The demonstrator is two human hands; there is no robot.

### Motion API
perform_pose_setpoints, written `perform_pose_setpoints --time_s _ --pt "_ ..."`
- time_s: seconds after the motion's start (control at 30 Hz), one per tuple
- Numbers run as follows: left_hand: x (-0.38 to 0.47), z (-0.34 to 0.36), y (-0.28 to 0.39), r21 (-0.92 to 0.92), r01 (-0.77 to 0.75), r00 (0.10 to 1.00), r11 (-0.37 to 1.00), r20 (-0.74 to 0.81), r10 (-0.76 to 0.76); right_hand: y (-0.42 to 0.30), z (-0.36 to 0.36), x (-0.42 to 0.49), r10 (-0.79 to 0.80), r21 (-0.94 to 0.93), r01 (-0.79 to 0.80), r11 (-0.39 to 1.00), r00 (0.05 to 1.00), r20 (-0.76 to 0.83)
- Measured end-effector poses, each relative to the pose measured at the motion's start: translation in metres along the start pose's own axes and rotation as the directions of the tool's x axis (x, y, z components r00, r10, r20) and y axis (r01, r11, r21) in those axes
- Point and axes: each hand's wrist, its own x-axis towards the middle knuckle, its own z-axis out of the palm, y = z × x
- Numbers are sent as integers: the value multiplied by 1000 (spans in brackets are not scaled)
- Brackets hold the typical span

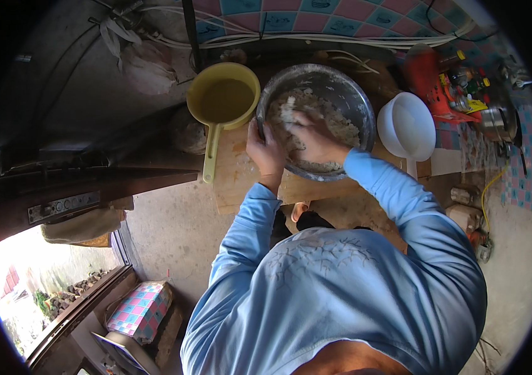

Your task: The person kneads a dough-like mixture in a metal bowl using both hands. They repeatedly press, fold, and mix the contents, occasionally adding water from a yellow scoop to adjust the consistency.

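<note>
A large metal mixing bowl (363, 108) stands on a wooden board (235, 171), its inner wall smeared with flour. Crumbly, pale dough (348, 129) covers its bottom. My left hand (267, 149) grips the bowl's left rim, with the thumb on the inside. Down in the bowl, my right hand (313, 138) is pressed into the crumbs. Its fingers are blurred and partly hidden, so their hold on the dough is unclear. A yellow plastic ladle (247, 123) with a long handle sits left of the bowl, and a white plastic ladle (388, 133) sits right of it.
A red basket (439, 101) with bottles and packets stands at the far right, beside a metal pot (498, 123). White cables (294, 38) run along the tiled wall behind. At the left is a dark counter edge (162, 180), and a plastic bag (146, 65) hangs above.
</note>
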Motion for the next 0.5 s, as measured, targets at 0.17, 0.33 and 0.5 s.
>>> perform_pose_setpoints --time_s 0.17,0.33,0.5 --pt "3 -8 5 14 77 993 997 87 -78 54 2 50 -51 -115 43 992 996 -67" --pt "8 7 -4 -131 46 999 990 -11 -48 98 -6 -10 78 -36 -76 996 995 55" --pt "1 8 -26 -2 -81 997 997 -11 81 15 -1 -6 -113 -70 127 989 978 177"
